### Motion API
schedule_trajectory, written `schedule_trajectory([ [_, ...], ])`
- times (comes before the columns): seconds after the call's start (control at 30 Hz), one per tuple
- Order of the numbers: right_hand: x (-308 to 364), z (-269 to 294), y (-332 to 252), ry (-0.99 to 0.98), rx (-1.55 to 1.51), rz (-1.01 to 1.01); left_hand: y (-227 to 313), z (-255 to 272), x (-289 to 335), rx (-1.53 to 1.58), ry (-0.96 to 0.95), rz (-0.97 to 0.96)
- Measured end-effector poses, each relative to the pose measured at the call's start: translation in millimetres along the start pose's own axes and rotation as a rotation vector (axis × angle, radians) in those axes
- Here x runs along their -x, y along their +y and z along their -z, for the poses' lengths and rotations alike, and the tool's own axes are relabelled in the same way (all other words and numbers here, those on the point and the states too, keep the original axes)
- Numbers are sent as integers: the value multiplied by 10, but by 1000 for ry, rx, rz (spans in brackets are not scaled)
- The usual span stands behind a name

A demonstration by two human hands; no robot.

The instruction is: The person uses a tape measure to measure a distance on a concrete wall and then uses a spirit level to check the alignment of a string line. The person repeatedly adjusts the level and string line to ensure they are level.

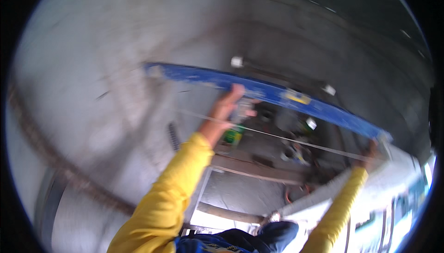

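A long blue spirit level (208,76) with a yellow-marked vial stretches across the view, sloping down to the right, its paint smeared with pale mortar. My left hand (225,106) grips its lower edge left of the middle, one digit over the blue face. Something greyish shows between those fingers, too blurred to name. At the level's right end, beside a pale wall top, is my right hand (370,155); its fingers are smeared by motion. A thin pale string (296,140) runs below the level, passing by both hands.
A grey plastered wall (125,31) fills the left and back. Below lie a wooden beam (259,169), a green package (232,135) and blurred clutter. White pieces (237,62) dot the dark wall. A low pale wall (319,197) stands at right.
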State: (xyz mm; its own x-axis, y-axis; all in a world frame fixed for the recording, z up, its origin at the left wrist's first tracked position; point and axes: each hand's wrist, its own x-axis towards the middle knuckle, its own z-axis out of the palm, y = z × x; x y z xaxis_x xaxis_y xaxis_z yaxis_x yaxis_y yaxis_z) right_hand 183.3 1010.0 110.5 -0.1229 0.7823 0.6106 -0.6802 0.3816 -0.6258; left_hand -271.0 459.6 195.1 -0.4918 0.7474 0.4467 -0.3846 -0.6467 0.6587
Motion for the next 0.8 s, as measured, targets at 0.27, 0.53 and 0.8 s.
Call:
schedule_trajectory([
  [0.27, 881, -1886, -241, 288, -53, -209, 233, 341, 45, 113, -154, 40],
  [0.53, 958, -1914, -370, 264, -65, -217, 213, 316, 70, 98, -110, 47],
  [0.8, 934, -1917, -325, 227, -52, -216, 230, 278, 78, 99, -93, 52],
])
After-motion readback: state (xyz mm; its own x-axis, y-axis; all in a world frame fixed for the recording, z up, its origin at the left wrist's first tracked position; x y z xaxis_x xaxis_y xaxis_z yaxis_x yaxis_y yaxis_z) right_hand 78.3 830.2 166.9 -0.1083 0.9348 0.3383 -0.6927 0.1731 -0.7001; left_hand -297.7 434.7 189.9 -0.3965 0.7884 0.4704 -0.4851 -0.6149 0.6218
